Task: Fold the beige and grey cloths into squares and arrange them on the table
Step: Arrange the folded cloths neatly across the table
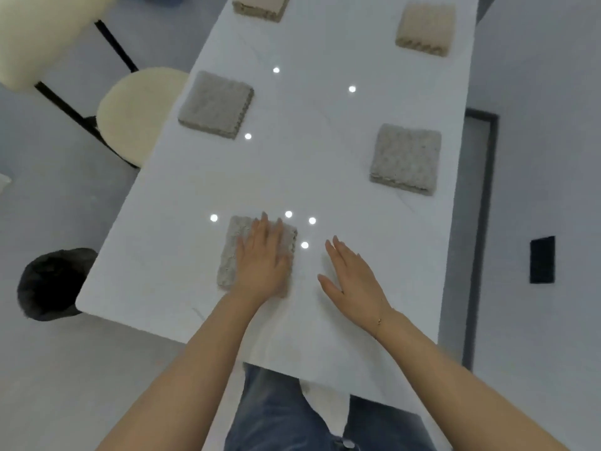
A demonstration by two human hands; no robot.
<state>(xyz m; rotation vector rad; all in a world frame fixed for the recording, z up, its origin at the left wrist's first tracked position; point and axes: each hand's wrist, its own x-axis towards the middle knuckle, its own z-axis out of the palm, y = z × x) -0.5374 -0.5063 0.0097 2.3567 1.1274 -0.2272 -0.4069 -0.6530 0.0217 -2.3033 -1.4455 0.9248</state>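
Observation:
A folded grey cloth (231, 252) lies near the front of the white table (312, 151). My left hand (263, 258) presses flat on it with straight fingers and covers its right half. Just to the right, my right hand (349, 275) is open, palm down, over bare table and holds nothing. Two more folded grey squares lie further back, one at the left (216, 104) and one at the right (405, 157). Two folded beige squares sit at the far end, left (260, 6) and right (426, 29).
A cream chair (136, 112) with black legs stands at the table's left side. A dark round bin (53, 283) sits on the floor by the front left corner. A white cloth (328, 405) hangs off the near table edge over my jeans.

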